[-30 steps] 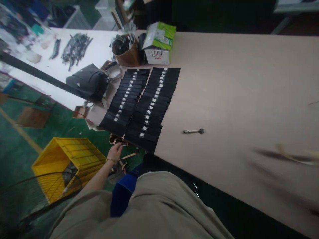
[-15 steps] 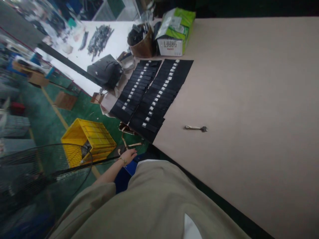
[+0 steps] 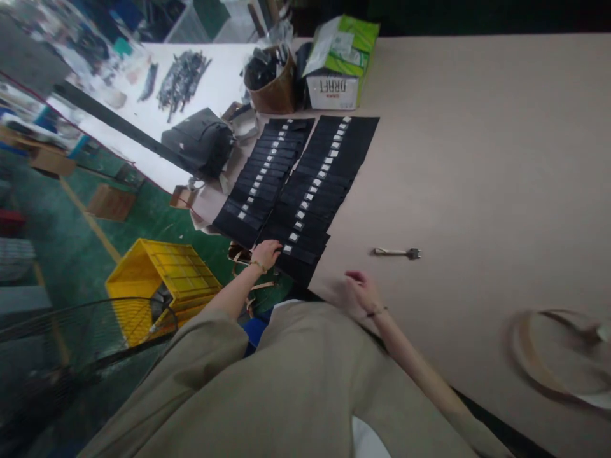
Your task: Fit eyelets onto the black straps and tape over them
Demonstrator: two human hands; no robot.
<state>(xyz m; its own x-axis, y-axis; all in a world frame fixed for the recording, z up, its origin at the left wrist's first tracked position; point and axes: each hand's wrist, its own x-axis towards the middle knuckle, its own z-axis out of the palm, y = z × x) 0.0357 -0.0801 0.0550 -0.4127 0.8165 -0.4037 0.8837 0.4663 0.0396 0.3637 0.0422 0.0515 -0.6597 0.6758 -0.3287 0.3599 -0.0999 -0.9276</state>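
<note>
Head view, looking down on a tan table (image 3: 477, 159): two side-by-side columns of overlapping black strips with white labels (image 3: 310, 197) run away from the left hand (image 3: 266, 254), each strip's long axis lying across its column. That hand is the nearer, its grip curled on the near end; whether it is clamped cannot be told. The right hand (image 3: 359, 291) is off to the side, its grip loosely apart and empty, with a small metal tool (image 3: 397, 252) just beyond it.

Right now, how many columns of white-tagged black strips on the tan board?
2. One column lies nearer the black bag; the second column lies beside it, its near end under the left hand.
</note>
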